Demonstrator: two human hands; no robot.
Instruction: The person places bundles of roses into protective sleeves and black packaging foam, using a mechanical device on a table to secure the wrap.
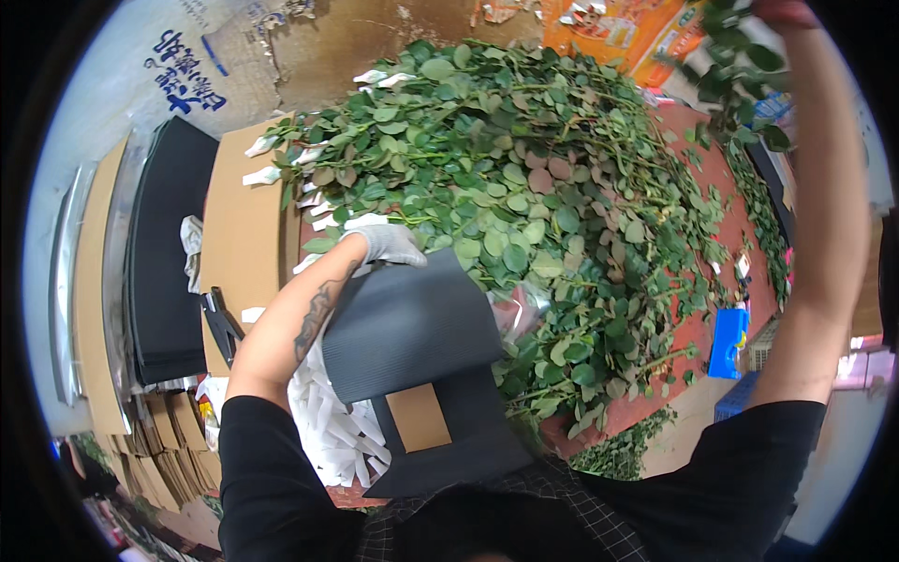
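Observation:
My left hand, in a pale grey glove, grips the far edge of a black corrugated sheet. The sheet curves over a second black layer with a brown cardboard patch close to my body. From its right side pokes clear plastic wrap with something pink inside. My right arm reaches up to the far right, where my right hand is partly cut off by the picture's rim. Leafy green stems hang from that hand.
A broad heap of leafy stems covers the reddish table, with white-wrapped ends on the left. White paper strips lie beside the sheet. Cardboard and black sheets stand left; a blue object sits right.

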